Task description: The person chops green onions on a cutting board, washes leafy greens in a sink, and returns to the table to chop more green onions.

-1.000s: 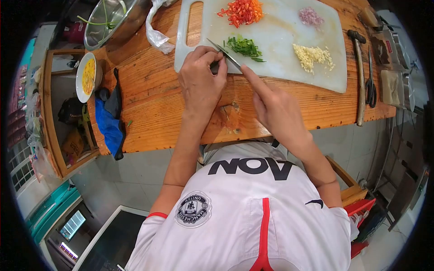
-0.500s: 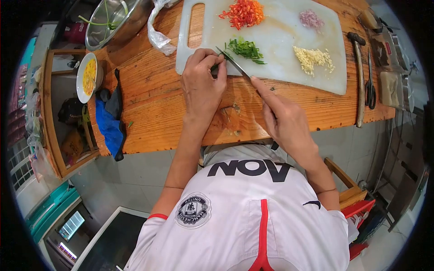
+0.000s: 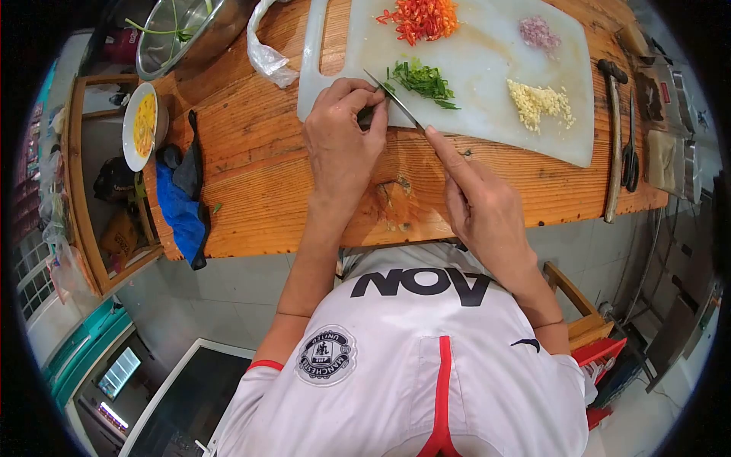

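On a white cutting board [image 3: 472, 91], my left hand [image 3: 346, 133] has its fingers curled around a small bunch of greens [image 3: 367, 116], mostly hidden under them. My right hand [image 3: 481, 202] grips a knife [image 3: 400, 103], its index finger along the spine and its blade close to the left fingertips. Just beyond the blade lies a pile of chopped greens [image 3: 425, 81]. The board also bears sliced red and orange pepper [image 3: 426, 19], minced purple onion [image 3: 539, 33] and minced garlic [image 3: 539, 105].
At left are a metal bowl [image 3: 179, 34], a plastic bag [image 3: 266, 53], a bowl of yellow food [image 3: 145, 126] and a blue cloth [image 3: 181, 209]. Scissors [image 3: 630, 156] and a wooden-handled tool [image 3: 614, 152] lie right of the board. The table's front edge is near my body.
The view has shifted slightly, so the board and piles appear a little to the right. Both hands keep nearly the same grip, with the knife still by the left fingertips.
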A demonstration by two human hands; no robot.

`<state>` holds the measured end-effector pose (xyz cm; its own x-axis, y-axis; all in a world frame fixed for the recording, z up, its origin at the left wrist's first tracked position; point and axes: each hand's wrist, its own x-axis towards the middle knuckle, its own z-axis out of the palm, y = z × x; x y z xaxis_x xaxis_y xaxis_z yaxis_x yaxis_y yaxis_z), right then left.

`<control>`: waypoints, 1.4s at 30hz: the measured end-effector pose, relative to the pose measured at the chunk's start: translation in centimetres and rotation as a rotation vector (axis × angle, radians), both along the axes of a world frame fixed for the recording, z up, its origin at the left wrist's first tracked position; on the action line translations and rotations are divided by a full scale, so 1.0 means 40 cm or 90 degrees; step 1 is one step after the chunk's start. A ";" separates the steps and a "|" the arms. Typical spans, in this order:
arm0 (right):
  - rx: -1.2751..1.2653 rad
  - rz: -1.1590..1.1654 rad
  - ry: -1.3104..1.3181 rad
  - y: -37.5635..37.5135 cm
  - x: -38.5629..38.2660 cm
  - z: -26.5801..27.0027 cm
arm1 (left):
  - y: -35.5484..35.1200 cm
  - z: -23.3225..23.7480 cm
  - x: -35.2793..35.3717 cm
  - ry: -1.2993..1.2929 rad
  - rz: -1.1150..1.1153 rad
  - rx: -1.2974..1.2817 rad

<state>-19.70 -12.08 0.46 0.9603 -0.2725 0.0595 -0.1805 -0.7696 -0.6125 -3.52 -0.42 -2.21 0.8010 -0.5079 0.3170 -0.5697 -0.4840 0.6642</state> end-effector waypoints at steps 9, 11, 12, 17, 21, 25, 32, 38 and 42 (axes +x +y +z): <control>-0.045 -0.007 -0.019 0.011 0.050 -0.048 | 0.005 -0.010 0.001 -0.017 -0.003 0.002; -0.024 -0.005 -0.017 0.001 0.024 -0.038 | 0.006 -0.011 -0.001 -0.031 0.004 0.007; -0.003 -0.005 -0.003 -0.006 0.011 -0.022 | 0.006 -0.007 -0.004 -0.040 0.004 0.016; 0.087 -0.040 0.007 -0.026 0.001 -0.008 | 0.006 0.016 -0.009 -0.066 -0.021 0.081; 0.134 -0.081 -0.012 -0.038 -0.002 0.002 | 0.015 0.027 0.018 -0.009 -0.035 0.106; 0.153 -0.090 0.024 -0.057 -0.004 0.024 | 0.006 0.041 0.044 0.127 -0.055 0.093; 0.170 -0.100 0.001 -0.054 -0.013 0.016 | -0.019 0.040 0.084 0.218 -0.080 0.051; 0.163 -0.058 -0.032 -0.057 -0.013 0.010 | -0.009 0.030 0.048 -0.030 -0.082 0.085; 0.092 -0.015 -0.098 -0.053 -0.007 -0.026 | -0.016 0.013 0.030 -0.073 -0.070 0.063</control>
<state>-19.97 -14.19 -0.59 0.9358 -0.3119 0.1643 -0.0931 -0.6682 -0.7382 -2.30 -1.04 -1.69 0.7005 -0.6233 0.3475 -0.6922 -0.4747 0.5437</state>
